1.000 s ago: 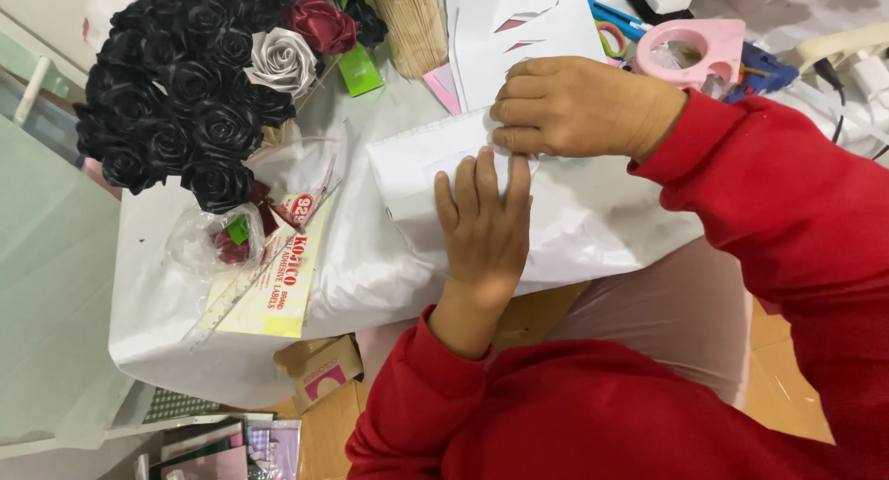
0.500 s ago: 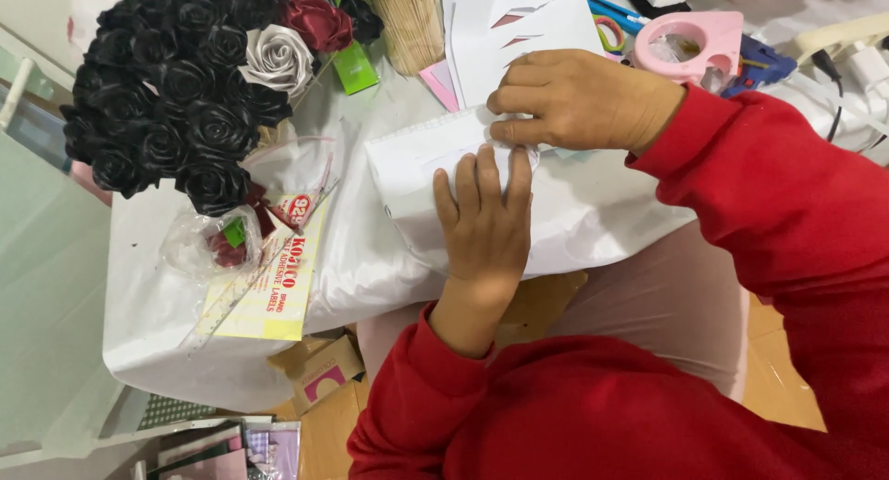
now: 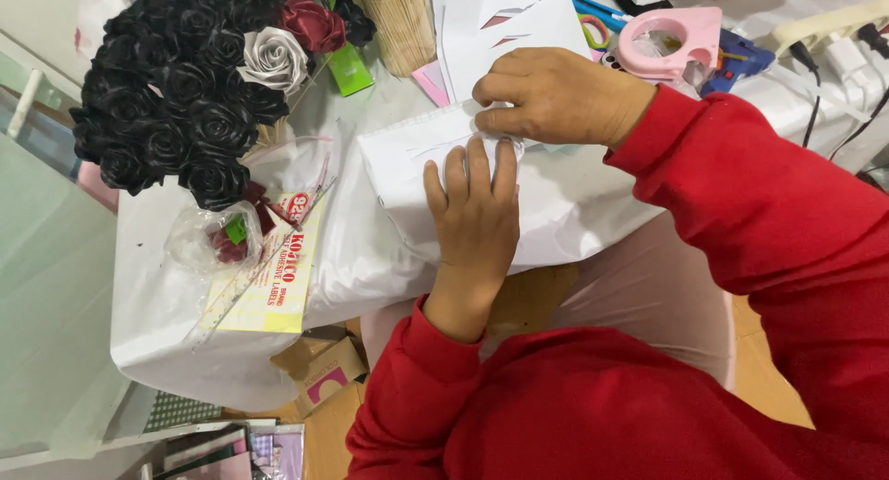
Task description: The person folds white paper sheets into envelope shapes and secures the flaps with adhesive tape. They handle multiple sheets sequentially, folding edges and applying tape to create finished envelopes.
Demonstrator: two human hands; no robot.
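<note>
Pressing flat, left hand (image 3: 477, 216) spreads open on folded white paper sheet (image 3: 556, 207) at table edge; right hand (image 3: 556, 96) pinches its upper fold. Risk: sheet slipping, crease skewing, black paper-rose bouquet (image 3: 176, 100) nearby.

The bench (image 3: 157, 258) is crowded at its far edge and more open near the person. A bouquet of black paper roses (image 3: 176, 100) fills the far left corner, with a yellow label packet (image 3: 273, 281) and a clear plastic bag (image 3: 208, 239) just below it — little room to pass there. A jar of wooden sticks (image 3: 398, 17), cut white sheets (image 3: 509, 17), a pink tape dispenser (image 3: 671, 40) and a blue glue gun (image 3: 736, 59) line the back, close together. To the far right, a power strip (image 3: 833, 26) and dark cables (image 3: 847, 110) block the way. The bare white cover between bouquet and folded white paper (image 3: 417, 165) leaves a lane — and another lies right of the paper.
</note>
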